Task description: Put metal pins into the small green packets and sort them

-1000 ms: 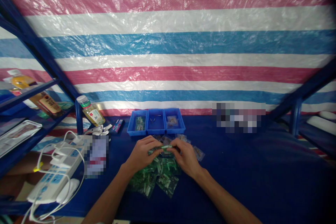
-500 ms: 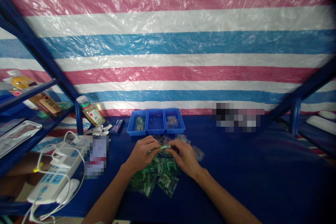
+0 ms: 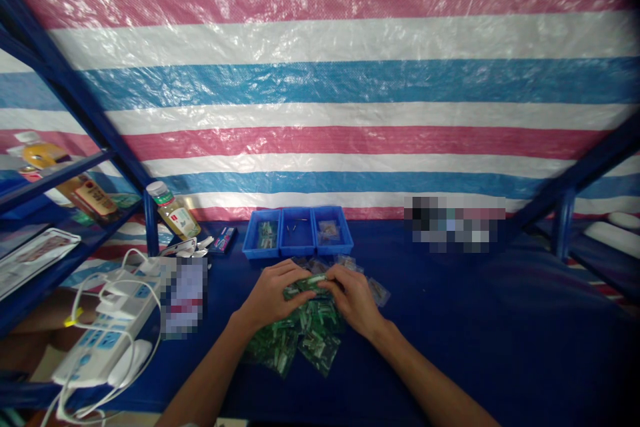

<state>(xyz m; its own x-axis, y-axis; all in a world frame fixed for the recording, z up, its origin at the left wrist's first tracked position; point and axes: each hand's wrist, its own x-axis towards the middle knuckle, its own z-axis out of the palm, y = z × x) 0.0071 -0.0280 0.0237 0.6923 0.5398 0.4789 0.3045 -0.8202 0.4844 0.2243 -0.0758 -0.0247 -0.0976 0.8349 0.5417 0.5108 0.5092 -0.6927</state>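
Observation:
Between my two hands is a small green plastic bag with pale pieces inside. My left hand grips its left side, thumb below and fingers above. With thumb and fingers pinched, my right hand holds the bag's right end. Under and in front of my hands lies a pile of similar green bags, also with pale pieces in them. Past my fingers, several clear bags with small parts lie on the blue table, partly hidden by my hands.
Three joined blue trays stand behind my hands: the left tray holds green bags, the middle tray a few thin metal pieces, the right tray clear bags. At left are a drink bottle and a power strip with cables.
My left thumb and fingers have spread apart, and more of the green bag shows between my hands. The right hand has hardly moved. The pile and trays look the same.

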